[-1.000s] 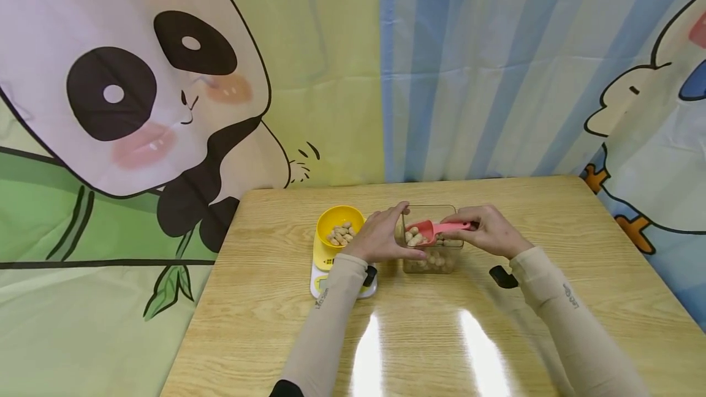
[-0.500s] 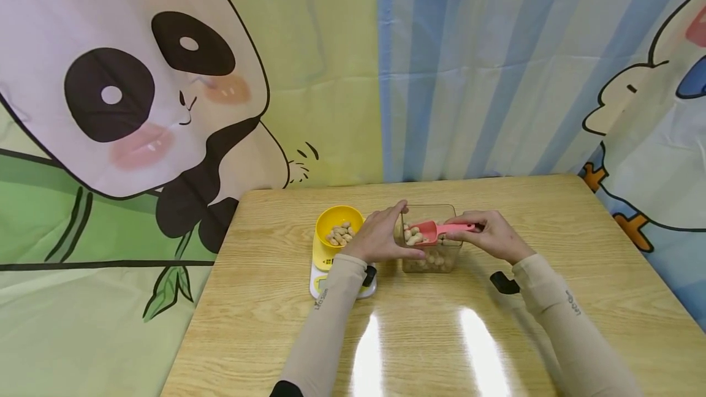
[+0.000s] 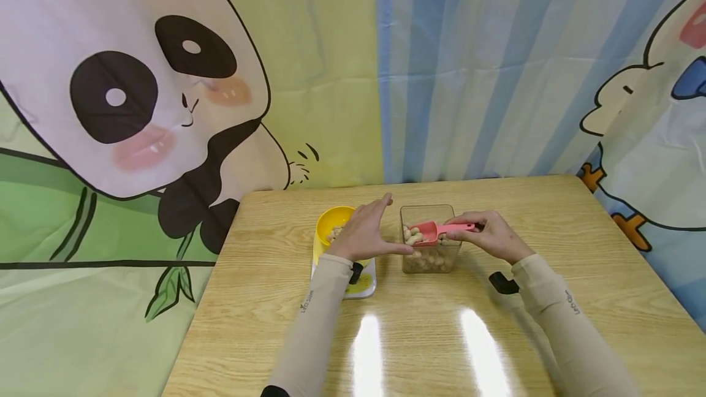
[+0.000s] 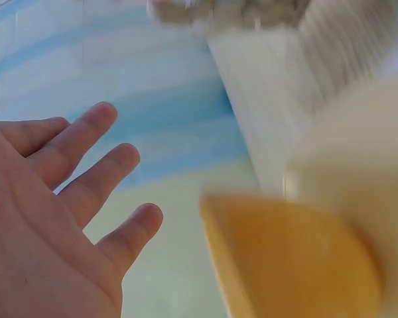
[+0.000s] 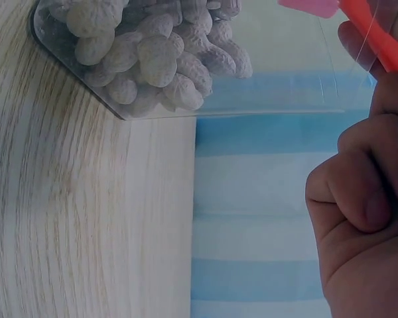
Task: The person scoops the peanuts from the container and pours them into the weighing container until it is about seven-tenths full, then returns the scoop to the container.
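My right hand grips the handle of a pink scoop, whose head sits inside a clear container of unshelled peanuts. Several peanuts lie in and around the scoop. My left hand is apart from the container, to its left, with fingers and thumb spread and nothing held. In the left wrist view the fingers are loosely straight beside a yellow bowl. That bowl, holding peanuts, rests on a kitchen scale; my left hand and wrist partly cover both, and the display is hidden.
Everything stands on a light wooden table with bright reflections near its front. Directly behind its far edge hangs a printed curtain with a panda and blue stripes.
My left hand has let go of the container and moved left over the bowl and scale. My right hand lifted the scoop slightly at first, then held it almost still in the container.
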Action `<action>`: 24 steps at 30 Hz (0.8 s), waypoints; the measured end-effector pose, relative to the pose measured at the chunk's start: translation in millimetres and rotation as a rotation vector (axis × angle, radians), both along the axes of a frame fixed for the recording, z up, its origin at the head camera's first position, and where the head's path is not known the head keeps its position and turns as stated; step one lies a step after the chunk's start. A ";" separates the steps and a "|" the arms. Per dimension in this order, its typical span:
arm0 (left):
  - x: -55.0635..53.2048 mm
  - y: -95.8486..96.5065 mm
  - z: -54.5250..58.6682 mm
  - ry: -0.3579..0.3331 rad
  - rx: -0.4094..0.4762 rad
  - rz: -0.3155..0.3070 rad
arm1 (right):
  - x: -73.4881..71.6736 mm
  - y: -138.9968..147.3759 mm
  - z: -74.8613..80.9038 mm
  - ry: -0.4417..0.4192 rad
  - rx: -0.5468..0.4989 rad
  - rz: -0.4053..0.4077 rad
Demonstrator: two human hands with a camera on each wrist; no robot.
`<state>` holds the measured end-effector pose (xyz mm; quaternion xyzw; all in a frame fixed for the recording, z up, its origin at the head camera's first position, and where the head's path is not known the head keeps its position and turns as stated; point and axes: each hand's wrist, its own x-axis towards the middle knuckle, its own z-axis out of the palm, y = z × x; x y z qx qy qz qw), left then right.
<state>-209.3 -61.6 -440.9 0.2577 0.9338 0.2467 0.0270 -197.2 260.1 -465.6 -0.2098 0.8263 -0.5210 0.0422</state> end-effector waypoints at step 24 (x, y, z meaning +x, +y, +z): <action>-1.3 -99.4 -25.3 -0.012 -0.059 0.242 | 0.7 -0.1 2.6 -0.025 -0.021 0.016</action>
